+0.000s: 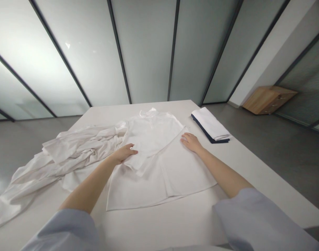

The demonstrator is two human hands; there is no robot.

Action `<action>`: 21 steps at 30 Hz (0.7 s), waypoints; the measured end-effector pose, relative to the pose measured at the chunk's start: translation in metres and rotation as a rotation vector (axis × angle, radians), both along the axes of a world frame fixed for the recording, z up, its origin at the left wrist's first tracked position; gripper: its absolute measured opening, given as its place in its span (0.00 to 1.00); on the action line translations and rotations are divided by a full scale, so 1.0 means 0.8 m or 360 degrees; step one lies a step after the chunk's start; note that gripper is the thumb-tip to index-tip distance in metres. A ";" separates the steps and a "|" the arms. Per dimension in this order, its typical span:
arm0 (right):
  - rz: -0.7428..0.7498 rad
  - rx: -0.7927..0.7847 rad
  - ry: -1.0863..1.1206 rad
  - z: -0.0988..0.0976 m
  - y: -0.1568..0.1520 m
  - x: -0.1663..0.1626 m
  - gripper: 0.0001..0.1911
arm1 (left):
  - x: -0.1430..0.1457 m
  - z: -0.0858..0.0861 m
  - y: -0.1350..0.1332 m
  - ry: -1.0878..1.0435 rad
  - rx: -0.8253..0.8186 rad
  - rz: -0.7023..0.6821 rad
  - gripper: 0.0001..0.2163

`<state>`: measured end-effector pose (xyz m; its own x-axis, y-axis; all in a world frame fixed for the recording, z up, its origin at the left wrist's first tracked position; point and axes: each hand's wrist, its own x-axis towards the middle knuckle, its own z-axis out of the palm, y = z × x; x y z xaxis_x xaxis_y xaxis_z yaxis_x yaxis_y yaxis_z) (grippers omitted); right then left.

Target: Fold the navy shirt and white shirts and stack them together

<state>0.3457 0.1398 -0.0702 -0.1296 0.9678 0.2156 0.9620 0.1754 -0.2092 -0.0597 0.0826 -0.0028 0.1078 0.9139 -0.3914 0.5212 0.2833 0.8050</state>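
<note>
A white shirt [149, 136] lies spread on the white table, its collar at the far end and its hem toward me. My left hand [125, 153] rests on the shirt's left side, thumb and fingers apart, with loose folds just below it. On the right edge of the shirt lies my right hand [191, 141], its fingers slightly bent and laid on the cloth. Neither hand visibly pinches the fabric, though the undersides of the fingers are hidden. A long diagonal edge of cloth runs between the two hands.
Rumpled white cloth [78, 153] is heaped along the left, hanging over the table [159, 230] edge. At the right edge a folded white cloth [211, 123] sits on a folded dark blue one [219, 141]. A wooden cabinet [269, 99] stands on the floor beyond, near frosted glass panels.
</note>
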 end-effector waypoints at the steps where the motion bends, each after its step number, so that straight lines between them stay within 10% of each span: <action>1: 0.0002 -0.0004 -0.0017 0.000 -0.002 0.000 0.19 | -0.001 0.001 -0.005 -0.0100 -0.0076 0.0010 0.38; 7: -0.0015 -0.0004 -0.0067 0.001 -0.005 -0.004 0.19 | -0.005 -0.009 -0.020 0.0009 -0.0121 -0.0162 0.41; 14: -0.0074 -0.0118 -0.0209 0.004 -0.009 -0.013 0.26 | -0.015 -0.039 0.001 0.1118 0.0978 -0.0377 0.25; 21: -0.0132 -0.0278 -0.0294 0.000 -0.013 -0.020 0.32 | -0.014 -0.065 0.016 0.1283 0.0992 -0.0575 0.24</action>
<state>0.3296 0.1292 -0.0705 -0.0698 0.9973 0.0241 0.9963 0.0709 -0.0488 -0.0711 0.0956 -0.0550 0.3295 0.9425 0.0554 0.9326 -0.3341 0.1366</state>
